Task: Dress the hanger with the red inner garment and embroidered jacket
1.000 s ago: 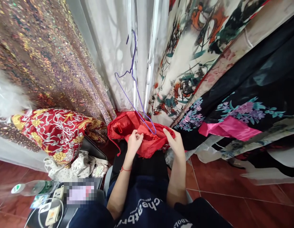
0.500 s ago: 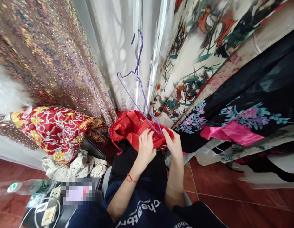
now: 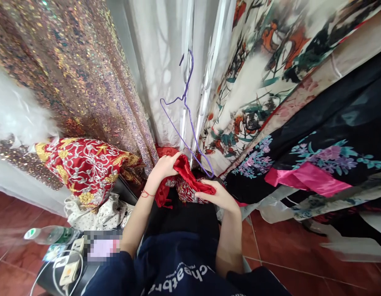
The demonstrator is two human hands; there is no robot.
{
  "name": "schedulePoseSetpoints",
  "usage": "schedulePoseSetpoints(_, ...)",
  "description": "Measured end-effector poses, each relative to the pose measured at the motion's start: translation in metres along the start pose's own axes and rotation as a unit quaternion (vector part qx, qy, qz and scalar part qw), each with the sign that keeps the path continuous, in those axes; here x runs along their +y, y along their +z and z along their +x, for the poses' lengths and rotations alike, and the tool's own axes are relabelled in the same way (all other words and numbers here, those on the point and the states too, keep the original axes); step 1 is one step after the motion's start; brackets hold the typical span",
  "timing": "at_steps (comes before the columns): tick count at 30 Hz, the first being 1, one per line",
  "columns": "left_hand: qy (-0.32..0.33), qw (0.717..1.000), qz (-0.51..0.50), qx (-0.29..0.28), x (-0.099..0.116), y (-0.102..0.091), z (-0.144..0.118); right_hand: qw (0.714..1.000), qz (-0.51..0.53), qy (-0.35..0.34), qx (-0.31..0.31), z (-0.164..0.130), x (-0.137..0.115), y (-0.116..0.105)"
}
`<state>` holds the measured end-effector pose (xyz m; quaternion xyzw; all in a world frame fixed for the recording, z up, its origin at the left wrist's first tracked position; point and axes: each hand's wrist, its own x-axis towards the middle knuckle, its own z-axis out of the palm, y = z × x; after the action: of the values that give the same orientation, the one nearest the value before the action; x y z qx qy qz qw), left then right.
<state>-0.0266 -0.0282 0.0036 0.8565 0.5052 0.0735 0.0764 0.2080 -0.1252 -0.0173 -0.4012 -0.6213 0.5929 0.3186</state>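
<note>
Left hand point(image 3: 164, 166) and right hand point(image 3: 217, 195) both grip red satin garment point(image 3: 190, 176) (bunched); purple wire hanger point(image 3: 187, 123) not yet inside it.

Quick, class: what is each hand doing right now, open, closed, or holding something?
Left hand: closed on the red garment, gripping its upper fold.
Right hand: closed on the same red garment, just below the purple hanger.

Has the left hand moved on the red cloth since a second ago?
Yes. The left hand has gone up and leftward on the red cloth, away from the right hand and toward the sequined drape.
</note>
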Motion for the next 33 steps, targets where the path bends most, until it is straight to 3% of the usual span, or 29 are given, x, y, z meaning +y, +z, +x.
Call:
schedulePoseSetpoints(2, 0.013, 1.0, 0.016, 0.008, 0.001, -0.002, -0.002, 1.0, -0.005, -0.006, 0.007, -0.001, 0.0, 0.0)
schedulePoseSetpoints(4, 0.064, 0.996, 0.035, 0.047, 0.004, -0.003, -0.004, 1.0, -0.014, -0.004, -0.008, -0.003, 0.0, 0.001)
schedulePoseSetpoints(6, 0.099, 0.993, 0.039, 0.047, 0.008, -0.005, -0.004, 1.0, -0.02, -0.004, -0.017, -0.003, 0.0, 0.001)
schedulePoseSetpoints(9, 0.028, 0.998, 0.06, -0.003, 0.013, -0.011, -0.002, 0.999, -0.024, -0.015, 0.02, -0.003, -0.002, 0.0)
schedulePoseSetpoints(13, -0.087, 0.991, 0.1, -0.015, 0.012, -0.019, -0.001, 0.995, -0.028, -0.029, 0.093, 0.004, -0.001, 0.002)
schedulePoseSetpoints(17, -0.127, 0.984, 0.109, -0.061, -0.001, -0.021, 0.003, 0.991, -0.056, -0.031, 0.114, 0.012, 0.001, 0.009)
schedulePoseSetpoints(20, -0.12, 0.985, 0.11, -0.061, -0.009, -0.021, 0.004, 0.987, -0.098, -0.04, 0.123, 0.014, -0.001, 0.012)
schedulePoseSetpoints(24, -0.073, 0.997, 0.0, 0.016, -0.013, -0.032, 0.002, 0.97, -0.172, -0.037, 0.17, 0.011, -0.007, 0.015)
schedulePoseSetpoints(27, -0.034, 0.988, -0.128, 0.081, -0.014, -0.057, -0.003, 0.96, -0.208, -0.028, 0.188, 0.007, -0.013, 0.022)
schedulePoseSetpoints(30, -0.032, 0.963, -0.241, 0.117, -0.01, -0.09, -0.01, 0.964, -0.231, -0.078, 0.109, 0.006, -0.017, 0.037)
schedulePoseSetpoints(33, -0.07, 0.915, -0.368, 0.151, -0.003, -0.122, -0.015, 0.942, -0.279, -0.148, 0.112, 0.011, -0.016, 0.055)
